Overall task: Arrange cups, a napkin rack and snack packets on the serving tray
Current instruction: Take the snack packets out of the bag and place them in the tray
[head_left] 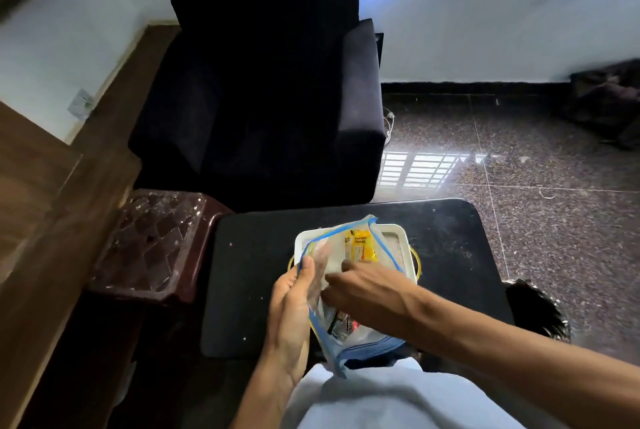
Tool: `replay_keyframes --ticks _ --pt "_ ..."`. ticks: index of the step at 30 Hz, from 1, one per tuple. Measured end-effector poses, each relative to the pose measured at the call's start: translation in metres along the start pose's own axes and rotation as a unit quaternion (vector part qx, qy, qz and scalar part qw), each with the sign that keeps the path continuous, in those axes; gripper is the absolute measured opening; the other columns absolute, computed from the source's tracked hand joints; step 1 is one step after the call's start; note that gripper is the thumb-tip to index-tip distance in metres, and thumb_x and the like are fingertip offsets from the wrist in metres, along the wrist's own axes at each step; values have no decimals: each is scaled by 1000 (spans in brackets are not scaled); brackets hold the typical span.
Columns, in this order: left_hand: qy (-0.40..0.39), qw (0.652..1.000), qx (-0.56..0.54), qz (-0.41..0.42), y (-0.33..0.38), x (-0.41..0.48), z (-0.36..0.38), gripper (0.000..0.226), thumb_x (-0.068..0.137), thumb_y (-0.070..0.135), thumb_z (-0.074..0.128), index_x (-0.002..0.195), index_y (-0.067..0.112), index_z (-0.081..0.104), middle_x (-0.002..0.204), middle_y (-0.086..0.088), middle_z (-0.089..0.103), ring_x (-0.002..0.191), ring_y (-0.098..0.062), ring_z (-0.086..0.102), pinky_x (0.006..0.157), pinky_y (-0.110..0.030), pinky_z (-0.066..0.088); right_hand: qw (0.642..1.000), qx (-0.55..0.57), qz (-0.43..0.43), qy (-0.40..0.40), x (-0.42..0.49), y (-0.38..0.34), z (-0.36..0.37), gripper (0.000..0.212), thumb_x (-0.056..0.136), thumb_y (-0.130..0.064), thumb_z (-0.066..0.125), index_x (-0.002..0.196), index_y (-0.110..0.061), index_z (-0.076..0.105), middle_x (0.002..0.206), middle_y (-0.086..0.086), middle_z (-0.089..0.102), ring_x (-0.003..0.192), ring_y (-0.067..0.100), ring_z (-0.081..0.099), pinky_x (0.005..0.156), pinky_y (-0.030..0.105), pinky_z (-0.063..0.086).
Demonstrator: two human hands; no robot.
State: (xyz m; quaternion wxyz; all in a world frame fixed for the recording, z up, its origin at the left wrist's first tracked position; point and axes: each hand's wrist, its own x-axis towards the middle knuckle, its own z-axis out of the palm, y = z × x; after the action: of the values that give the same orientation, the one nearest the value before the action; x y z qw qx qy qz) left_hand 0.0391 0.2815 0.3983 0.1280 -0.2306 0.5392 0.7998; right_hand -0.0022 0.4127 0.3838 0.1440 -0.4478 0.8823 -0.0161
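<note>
A clear plastic bag with blue edging point(360, 349) hangs over the near half of a white serving tray point(394, 238) with yellow handles. My left hand point(294, 304) grips the bag's left rim and holds its mouth wide. My right hand point(360, 286) reaches into the bag; its fingertips touch or hold a yellow snack packet point(362, 248) that sticks up from the mouth. Darker packets point(341, 326) lie lower in the bag. No cups or napkin rack are visible.
The tray rests on a small black table point(249, 276). A dark armchair point(263, 99) stands behind it, and a glossy brown side table point(152, 245) to the left. Speckled stone floor spreads to the right. A dark furry thing point(533, 311) lies by the table's right edge.
</note>
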Motion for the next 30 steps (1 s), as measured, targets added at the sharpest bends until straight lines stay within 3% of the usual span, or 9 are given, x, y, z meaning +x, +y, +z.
replay_keyframes --ticks 3,6,9,13,15,18,23,26,30 --pt "-16 999 -28 -21 5 3 -17 41 106 25 39 124 -2 66 118 -18 75 105 -22 74 78 -26 61 997 41 11 59 -24 -11 -43 44 93 -23 24 115 -17 62 108 5 62 92 30 58 70 43 54" --pt "-24 999 -34 -18 11 6 -26 39 106 22 39 115 -2 68 110 -18 77 92 -21 76 69 -26 62 972 116 66 191 -63 -12 -78 49 75 -16 47 119 -20 69 119 -1 70 98 23 68 78 31 58" --pt "-11 1000 -14 -7 12 9 -32 35 105 21 41 107 4 72 102 -12 79 86 -13 77 65 -19 59 890 252 202 322 -103 0 -82 57 73 9 67 120 -24 72 114 -19 72 100 -8 67 84 9 50" --pt "14 1000 -10 6 11 15 -29 35 105 23 41 110 5 70 100 -6 81 88 -10 77 65 -16 58 687 408 440 411 -138 37 -28 28 90 -11 71 103 -36 75 86 -21 77 81 -5 70 74 17 56" --pt "20 1000 -16 14 8 16 -19 35 106 23 38 112 7 69 104 -4 80 93 -8 76 68 -15 58 549 510 507 427 -145 67 25 12 95 -21 67 103 -24 75 95 -2 79 89 16 74 73 29 61" --pt "30 999 -35 26 -1 17 1 35 106 21 36 113 8 67 106 -1 80 98 -7 75 72 -14 58 362 606 577 411 -144 118 114 17 98 -17 62 108 -7 70 113 20 72 87 26 70 56 18 58" --pt "67 995 -67 12 -24 24 42 42 106 24 37 133 0 58 124 -7 74 118 -14 68 95 -21 55 263 620 652 349 -140 178 228 42 97 -27 62 126 3 59 133 20 59 92 19 66 55 23 58" --pt "85 992 -88 14 -36 25 69 43 106 23 36 137 0 56 131 -9 70 124 -16 65 103 -25 51 202 635 682 300 -136 203 260 50 98 -23 61 136 7 48 141 18 48 95 24 61 74 32 62" --pt "116 989 -94 15 -52 23 99 44 104 25 38 137 1 55 137 -11 66 128 -19 62 107 -30 47 189 671 677 236 -130 231 292 50 96 -20 61 139 0 46 143 19 49 96 25 62 74 37 57"
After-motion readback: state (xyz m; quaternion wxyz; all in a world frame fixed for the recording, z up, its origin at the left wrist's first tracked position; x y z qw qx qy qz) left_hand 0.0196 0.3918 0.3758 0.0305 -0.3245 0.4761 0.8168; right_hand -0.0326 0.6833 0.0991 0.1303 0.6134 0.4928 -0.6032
